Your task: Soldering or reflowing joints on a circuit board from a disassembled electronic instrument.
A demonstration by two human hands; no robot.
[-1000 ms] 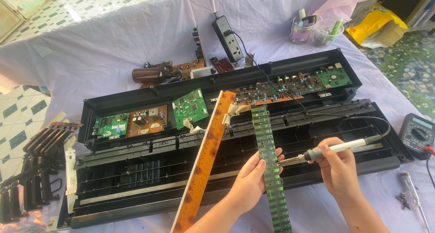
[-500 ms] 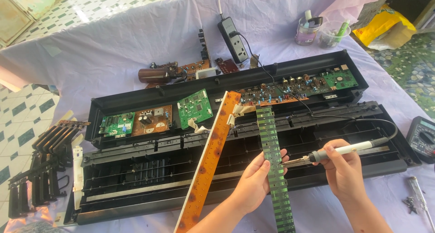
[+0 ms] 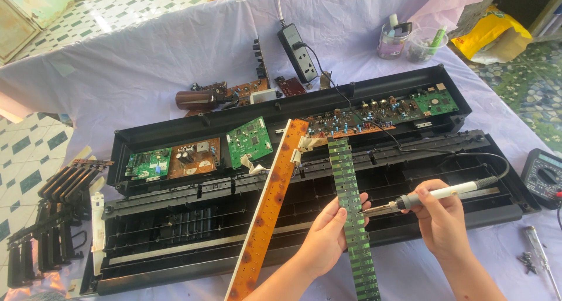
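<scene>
My left hand (image 3: 331, 233) grips the edge of a long green circuit strip (image 3: 349, 190) that lies lengthwise over an opened black keyboard case (image 3: 175, 236). My right hand (image 3: 440, 216) holds a soldering iron (image 3: 436, 195) with a white handle, its metal tip touching the right edge of the green strip beside my left fingers. A long orange-brown circuit strip (image 3: 270, 201) lies aslant just left of my left hand. The iron's black cord (image 3: 486, 157) loops back over the case.
Several green and brown circuit boards (image 3: 193, 154) sit in the case's rear half. A power strip (image 3: 298, 45), small boards and two plastic cups (image 3: 410, 40) lie behind. A multimeter (image 3: 544, 175) and screwdriver (image 3: 538, 251) are at right; black key clusters (image 3: 50, 219) at left.
The view has shifted slightly; both hands stay on the green strip and the soldering iron, with the tip still at the strip's right edge.
</scene>
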